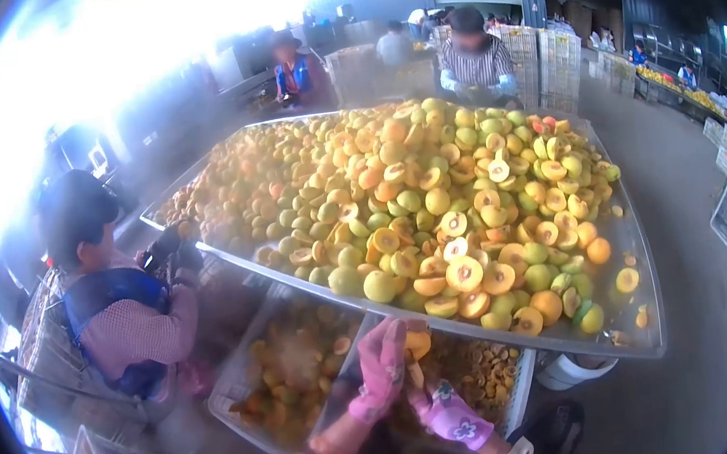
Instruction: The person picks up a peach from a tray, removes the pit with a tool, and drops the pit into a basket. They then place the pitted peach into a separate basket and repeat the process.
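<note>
Both my hands wear pink gloves and are close together just below the front edge of a large metal table (639, 322). My left hand (382, 369) has its fingers closed round a yellow-orange fruit piece (418, 343). Lower and to the right, my right hand (452, 413), in a glove with a flower print, is closed just under that fruit; what its fingers grip is too small to make out. Halved and whole yellow-green fruits (432, 202) are heaped on the table. Beneath my hands stands a crate of small fruit pieces (485, 374).
A crate of fruit halves (294, 367) stands left of my hands. A person in a blue vest (129, 314) works at the table's left side; two more people are across it. A white bucket (574, 371) sits under the right edge. Stacked crates (560, 69) stand behind.
</note>
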### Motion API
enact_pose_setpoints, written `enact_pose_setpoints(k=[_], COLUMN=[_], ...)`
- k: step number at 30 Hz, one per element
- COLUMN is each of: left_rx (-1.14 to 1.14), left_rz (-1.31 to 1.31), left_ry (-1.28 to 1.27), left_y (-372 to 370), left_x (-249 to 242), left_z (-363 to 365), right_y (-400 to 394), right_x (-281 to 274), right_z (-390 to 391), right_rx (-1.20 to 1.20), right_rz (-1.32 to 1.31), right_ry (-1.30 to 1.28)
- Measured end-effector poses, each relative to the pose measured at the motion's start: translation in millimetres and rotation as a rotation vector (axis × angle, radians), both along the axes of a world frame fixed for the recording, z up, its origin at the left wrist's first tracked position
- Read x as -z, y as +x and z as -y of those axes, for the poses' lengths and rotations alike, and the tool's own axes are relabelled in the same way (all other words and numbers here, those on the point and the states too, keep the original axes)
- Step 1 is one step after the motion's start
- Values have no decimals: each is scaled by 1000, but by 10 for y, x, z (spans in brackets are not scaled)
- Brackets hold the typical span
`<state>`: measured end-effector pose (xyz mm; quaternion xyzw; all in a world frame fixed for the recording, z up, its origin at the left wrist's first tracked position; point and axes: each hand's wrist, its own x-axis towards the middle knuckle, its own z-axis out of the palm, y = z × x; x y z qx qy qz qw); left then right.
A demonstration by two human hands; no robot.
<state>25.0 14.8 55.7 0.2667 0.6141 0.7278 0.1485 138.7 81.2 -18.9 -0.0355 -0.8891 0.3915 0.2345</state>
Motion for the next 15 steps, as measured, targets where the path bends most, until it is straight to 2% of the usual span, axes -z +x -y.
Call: enact_pose_setpoints(k=[1, 2, 4, 5, 6, 8, 10, 11, 12, 14, 15], left_rx=[16, 27, 160, 225, 228, 382, 385, 421, 456, 442, 395], left_rz=[2, 0, -201, -176, -185, -186, -177, -130, -80, -148, 36], left_ry=[12, 16, -20, 20, 27, 112, 50, 58, 67, 38, 35], left_y=[9, -2, -59, -68, -85, -65, -49, -54, -42, -73, -70], left_x=[-15, 2, 14, 22, -15, -75, -131, -135, -129, -27, 54], left_z=[-8, 1, 32, 32, 1, 31, 37, 29, 30, -14, -40], right_y=[58, 94, 76, 91, 66, 97, 229, 227, 227, 212, 212], right_x=[-91, -163, -355, -386, -317, -159, -632, -598, -556, -511, -531], right_z=[-48, -48, -60, -14, -63, -92, -62, -141, -187, -244, -236], right_rx=[-119, -109, -311, -412, -552, -614, -434, -581, -586, -699, -617], right_rz=[-14, -15, 520, 481, 517, 531, 504, 501, 496, 525, 535], right_ry=[64, 67, -1173, -1372, -1375, -1351, -1513, -1525, -1538, -1534, -1504])
